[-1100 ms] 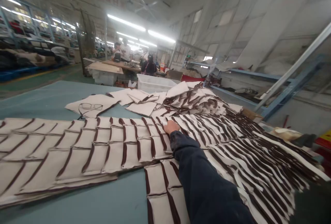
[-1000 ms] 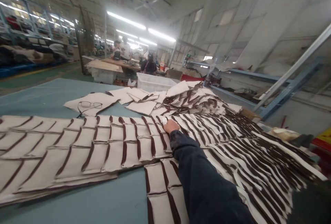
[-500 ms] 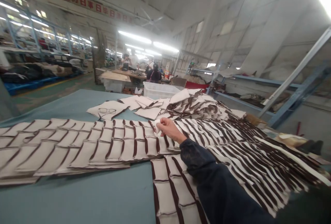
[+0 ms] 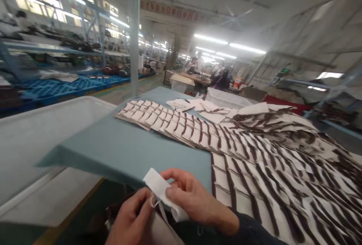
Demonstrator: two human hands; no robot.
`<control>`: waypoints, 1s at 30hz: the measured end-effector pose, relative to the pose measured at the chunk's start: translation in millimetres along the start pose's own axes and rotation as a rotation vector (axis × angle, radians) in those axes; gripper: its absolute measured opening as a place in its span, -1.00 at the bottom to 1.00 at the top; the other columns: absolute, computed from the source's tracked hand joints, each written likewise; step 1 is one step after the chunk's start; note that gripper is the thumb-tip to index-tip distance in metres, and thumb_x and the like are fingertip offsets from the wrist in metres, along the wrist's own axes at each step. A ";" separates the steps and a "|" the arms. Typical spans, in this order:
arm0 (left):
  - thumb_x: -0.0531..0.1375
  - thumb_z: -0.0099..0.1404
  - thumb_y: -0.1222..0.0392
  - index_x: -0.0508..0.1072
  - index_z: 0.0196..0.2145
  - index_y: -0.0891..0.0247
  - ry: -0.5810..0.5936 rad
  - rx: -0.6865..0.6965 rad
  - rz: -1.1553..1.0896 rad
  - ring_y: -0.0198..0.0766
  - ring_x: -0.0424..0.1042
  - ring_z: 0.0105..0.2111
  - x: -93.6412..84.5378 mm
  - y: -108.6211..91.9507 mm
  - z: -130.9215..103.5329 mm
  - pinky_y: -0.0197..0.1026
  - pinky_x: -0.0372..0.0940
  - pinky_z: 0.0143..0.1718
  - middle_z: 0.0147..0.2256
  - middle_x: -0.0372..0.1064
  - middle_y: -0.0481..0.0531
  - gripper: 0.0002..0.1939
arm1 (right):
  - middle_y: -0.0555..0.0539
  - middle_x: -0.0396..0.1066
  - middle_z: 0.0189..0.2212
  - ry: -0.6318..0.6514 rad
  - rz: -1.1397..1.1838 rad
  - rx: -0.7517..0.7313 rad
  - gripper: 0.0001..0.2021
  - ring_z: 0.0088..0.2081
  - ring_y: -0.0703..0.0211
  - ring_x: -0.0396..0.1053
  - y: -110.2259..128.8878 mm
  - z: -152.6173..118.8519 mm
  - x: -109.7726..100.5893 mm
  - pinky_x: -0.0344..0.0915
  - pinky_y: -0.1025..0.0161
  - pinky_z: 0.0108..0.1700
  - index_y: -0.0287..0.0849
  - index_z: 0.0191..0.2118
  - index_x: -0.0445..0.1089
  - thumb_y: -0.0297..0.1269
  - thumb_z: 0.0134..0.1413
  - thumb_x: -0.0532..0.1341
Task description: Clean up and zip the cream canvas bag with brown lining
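My right hand [image 4: 195,199] pinches a small white fabric tag [image 4: 161,190] near my body, below the table's near edge. My left hand [image 4: 132,218] comes up against it from below, its fingertips at a loose thread on the tag. Both hands are at the bottom middle of the head view. Beyond them lies a blue-green table [image 4: 127,149] covered on the right with overlapping rows of cream fabric pieces with dark brown trim [image 4: 254,162].
A large white bin [image 4: 42,135] stands left of the table. Blue pallets [image 4: 70,84] and shelving lie further left. A loose heap of the same pieces [image 4: 271,118] sits at the back right. People work at a far table [image 4: 198,77]. A white crate [image 4: 226,98] stands behind.
My right hand has drawn back from the spread pieces to my body with a small white tag in it. My left hand has come into view. The view has swung left.
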State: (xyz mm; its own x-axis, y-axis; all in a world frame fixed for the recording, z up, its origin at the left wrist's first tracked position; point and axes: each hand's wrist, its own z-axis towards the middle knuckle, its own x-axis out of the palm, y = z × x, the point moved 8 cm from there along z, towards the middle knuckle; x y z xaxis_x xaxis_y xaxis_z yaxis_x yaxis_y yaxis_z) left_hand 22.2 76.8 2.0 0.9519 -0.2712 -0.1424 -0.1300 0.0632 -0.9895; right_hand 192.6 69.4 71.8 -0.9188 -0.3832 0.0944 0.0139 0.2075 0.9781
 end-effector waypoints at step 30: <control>0.19 0.69 0.32 0.59 -0.29 0.12 -0.011 0.405 0.088 -0.33 0.54 -0.49 -56.8 -27.0 -125.8 -0.43 0.38 -0.40 -0.39 0.64 -0.20 -0.65 | 0.02 0.68 -0.32 -0.084 -1.101 -0.743 -0.76 -0.39 0.15 0.53 8.3 -70.3 146.1 0.41 0.17 -0.29 -0.07 0.17 0.67 -0.18 0.83 0.23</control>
State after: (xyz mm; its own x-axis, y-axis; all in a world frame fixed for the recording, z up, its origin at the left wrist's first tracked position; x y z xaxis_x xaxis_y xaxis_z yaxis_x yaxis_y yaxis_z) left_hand -63.2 -30.3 33.6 0.9451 -0.2381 -0.2238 -0.0937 0.4589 -0.8836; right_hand 86.2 -48.1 106.8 -0.6108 0.0290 -0.7912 -0.5616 -0.7203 0.4072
